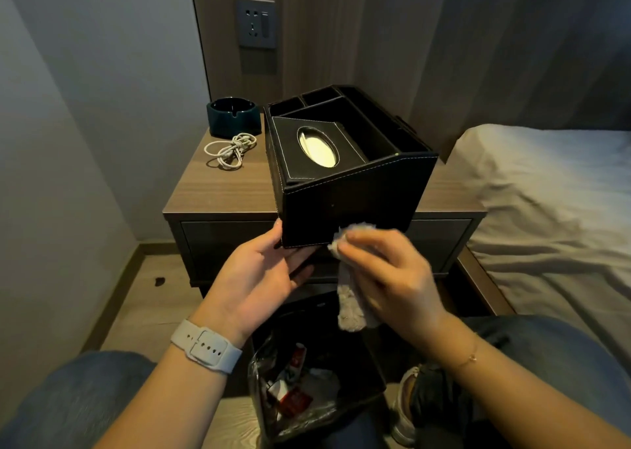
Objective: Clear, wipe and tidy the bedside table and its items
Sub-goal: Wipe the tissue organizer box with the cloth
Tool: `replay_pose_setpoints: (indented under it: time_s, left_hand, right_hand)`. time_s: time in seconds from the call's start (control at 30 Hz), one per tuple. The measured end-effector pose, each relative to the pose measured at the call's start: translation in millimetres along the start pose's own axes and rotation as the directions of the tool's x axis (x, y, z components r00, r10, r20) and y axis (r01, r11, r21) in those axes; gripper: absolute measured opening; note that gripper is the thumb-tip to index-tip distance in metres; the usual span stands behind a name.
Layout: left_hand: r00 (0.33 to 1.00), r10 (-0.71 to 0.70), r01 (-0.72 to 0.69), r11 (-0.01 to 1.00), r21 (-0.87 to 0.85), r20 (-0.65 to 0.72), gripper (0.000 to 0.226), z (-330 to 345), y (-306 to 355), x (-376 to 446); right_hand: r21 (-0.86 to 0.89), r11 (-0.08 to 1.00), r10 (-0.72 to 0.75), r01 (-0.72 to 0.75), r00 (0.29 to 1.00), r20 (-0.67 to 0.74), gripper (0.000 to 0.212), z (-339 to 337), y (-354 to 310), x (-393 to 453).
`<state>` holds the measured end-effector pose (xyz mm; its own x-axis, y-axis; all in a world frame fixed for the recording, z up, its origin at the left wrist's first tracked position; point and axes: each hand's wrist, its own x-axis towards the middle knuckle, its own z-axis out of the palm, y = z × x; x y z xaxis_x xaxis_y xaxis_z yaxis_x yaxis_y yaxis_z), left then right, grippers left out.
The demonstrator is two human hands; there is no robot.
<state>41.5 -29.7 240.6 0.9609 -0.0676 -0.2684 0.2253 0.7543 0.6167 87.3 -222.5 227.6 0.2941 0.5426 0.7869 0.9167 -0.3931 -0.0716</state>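
A bin [368, 377] full of trash sits low under the grip, a bed [546, 203] lies right, a wall socket [256, 22] high above.

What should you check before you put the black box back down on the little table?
1. Left hand holds the black organizer box from below at its near corner: ok.
2. Right hand presses the cloth on the box's front wall: ok.
3. Front wall wiped clean: cannot tell, it is dark.
4. Bare spot on the bedside table for the box: ok on the near left; the part under the box is hidden.
5. Coiled cable and ashtray sit at the back left, out of the way: ok.
6. Bin stands open below the hands, so nothing should drop in: ok.
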Motion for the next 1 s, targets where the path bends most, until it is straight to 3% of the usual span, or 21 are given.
replay_pose_setpoints:
  time_s: [0.07,0.13,0.3,0.37,0.4,0.43,0.5,0.53,0.6,0.67,0.73,0.8,0.93,1.0]
  left_hand:
    - [1.0,0.003,-0.003,1.0,-0.021,-0.009,0.043,-1,-2,2]
    - [1.0,0.009,-0.01,1.0,-0.029,-0.024,0.041,1,-2,2]
    - [0.997,0.046,-0.047,0.999,-0.022,-0.064,0.034,6,2,-4]
    - [0.987,0.109,-0.106,0.994,0.03,-0.121,0.036,5,7,-7]
    - [0.961,0.202,-0.179,0.975,0.134,-0.189,0.036,3,8,-8]
    - [0.902,0.344,-0.26,0.915,0.309,-0.26,0.036,3,10,-11]
    - [0.656,0.695,-0.33,0.615,0.716,-0.295,0.032,7,11,-21]
    - [0.545,0.813,-0.333,0.432,0.838,-0.203,0.031,14,12,-26]
    - [0.472,0.881,-0.329,0.158,0.931,0.017,0.034,36,12,-32]
    - [0.468,0.854,-0.313,-0.082,0.946,0.229,0.038,63,11,-31]
    - [0.459,0.781,-0.296,-0.314,0.902,0.423,0.037,92,11,-20]
    - [0.495,0.714,-0.264,-0.42,0.868,0.496,0.033,123,10,-3]
    - [0.639,0.646,-0.036,-0.516,0.856,0.417,0.037,165,-9,38]
    - [0.635,0.668,0.062,-0.545,0.836,0.389,0.035,169,-13,48]
  right_hand:
    - [-0.004,0.999,-0.049,0.049,0.991,-0.121,0.028,-10,-3,25]
    - [-0.009,1.0,-0.03,0.029,0.988,-0.153,0.026,-2,0,37]
    - [-0.026,0.999,0.046,-0.044,0.995,0.083,0.023,14,8,-19]
    - [0.017,0.997,0.071,-0.072,0.996,0.056,0.028,-2,10,-30]
    - [0.054,0.994,0.093,-0.094,0.996,0.017,0.029,-10,10,-30]
    - [0.115,0.981,0.158,-0.153,0.987,-0.033,0.029,-16,11,-28]
    - [0.276,0.902,0.377,-0.333,0.917,-0.128,0.027,-23,15,-21]
    - [0.349,0.838,0.491,-0.419,0.858,-0.149,0.028,-25,18,-19]
    - [0.496,0.675,0.679,-0.547,0.724,-0.126,0.028,-31,26,-15]
    - [0.682,0.437,0.826,-0.587,0.561,-0.047,0.024,-39,32,-15]
    - [0.835,0.165,0.916,-0.525,0.395,0.067,0.02,-48,36,-12]
    - [0.893,-0.014,0.943,-0.45,0.29,0.161,0.017,-55,39,-12]
    - [0.906,-0.107,0.954,-0.408,0.215,0.21,0.017,-64,47,-14]
    - [0.901,-0.116,0.952,-0.419,0.211,0.22,0.016,-66,50,-17]
